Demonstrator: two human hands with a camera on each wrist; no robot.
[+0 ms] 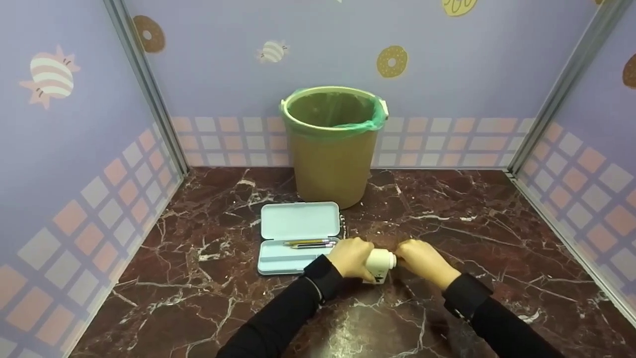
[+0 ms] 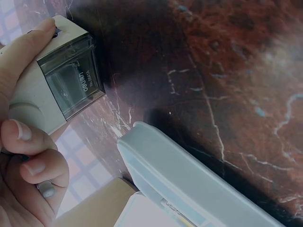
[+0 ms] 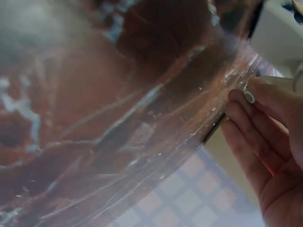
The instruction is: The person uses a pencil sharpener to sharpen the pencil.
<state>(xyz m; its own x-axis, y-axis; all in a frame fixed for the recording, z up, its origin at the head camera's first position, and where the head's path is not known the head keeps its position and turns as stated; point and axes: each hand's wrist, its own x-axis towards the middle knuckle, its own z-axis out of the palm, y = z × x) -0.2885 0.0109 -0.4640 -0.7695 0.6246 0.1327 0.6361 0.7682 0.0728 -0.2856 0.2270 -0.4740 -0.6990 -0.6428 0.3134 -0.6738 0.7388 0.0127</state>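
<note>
A white pencil sharpener [image 1: 379,263] with a clear shavings drawer [image 2: 75,78] stands on the marble-patterned table. My left hand [image 1: 352,257] grips its body, thumb and fingers on opposite sides. At the sharpener's right end, beside a short cylinder, my right hand [image 1: 422,261] pinches a small rod whose pale round end [image 3: 249,97] shows between thumb and fingers. Whether that rod is a pencil or the crank knob, I cannot tell. To the left lies an open light-blue pencil case [image 1: 299,221], with several pencils [image 1: 310,243] in its far compartment.
Behind the pencil case stands a tan waste bin [image 1: 333,164] lined with a green bag [image 1: 370,125]. Patterned walls [image 1: 213,74] enclose the table [image 1: 198,308] at the back and both sides. A beaded string [image 1: 343,223] lies along the case's right edge.
</note>
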